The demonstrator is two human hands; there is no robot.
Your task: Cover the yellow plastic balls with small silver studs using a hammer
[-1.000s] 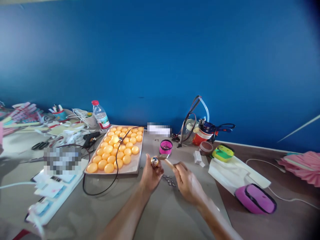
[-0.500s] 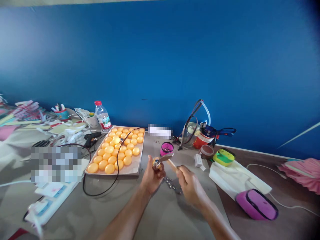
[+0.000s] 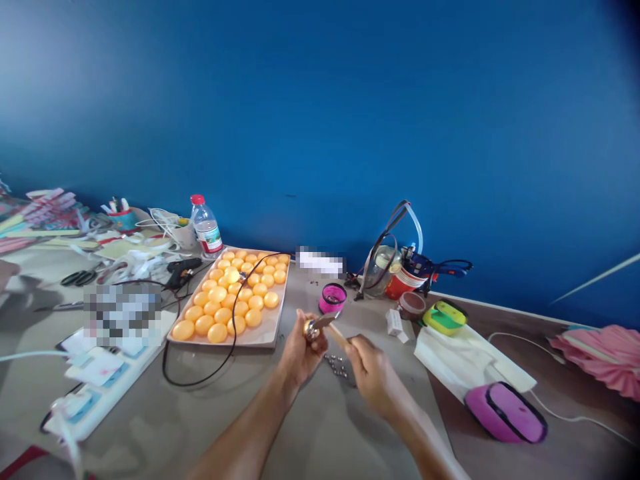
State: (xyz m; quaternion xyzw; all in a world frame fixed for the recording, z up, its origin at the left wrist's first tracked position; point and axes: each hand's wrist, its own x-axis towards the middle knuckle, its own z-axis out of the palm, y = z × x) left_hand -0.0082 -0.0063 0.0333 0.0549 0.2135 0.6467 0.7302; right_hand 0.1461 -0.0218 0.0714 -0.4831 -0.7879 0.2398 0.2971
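Note:
My left hand [image 3: 300, 353] is closed around a small ball [image 3: 311, 329], orange like those in the tray, with shiny silver pieces on the side facing up. In my right hand [image 3: 371, 370] is a palette knife [image 3: 339, 335] with a pale wooden handle and a metal blade. The blade reaches over to the ball; whether it touches is too small to tell. Shiny dark beads [image 3: 336, 365] lie on the table between my hands. Just beyond them stands a round pink container [image 3: 333, 299] with small dark bits inside.
A shallow tray [image 3: 273, 339] of orange balls stands left, with a black cable across it. Behind are a water bottle [image 3: 206, 227] and a glue gun [image 3: 183, 272]. A power strip [image 3: 115, 383] lies left; a red cup [image 3: 400, 285] and pink case [image 3: 506, 412] are right.
The blade tip has shifted slightly down and left beside the ball, and the ball has turned a little in my left hand. The whole view has shifted slightly.

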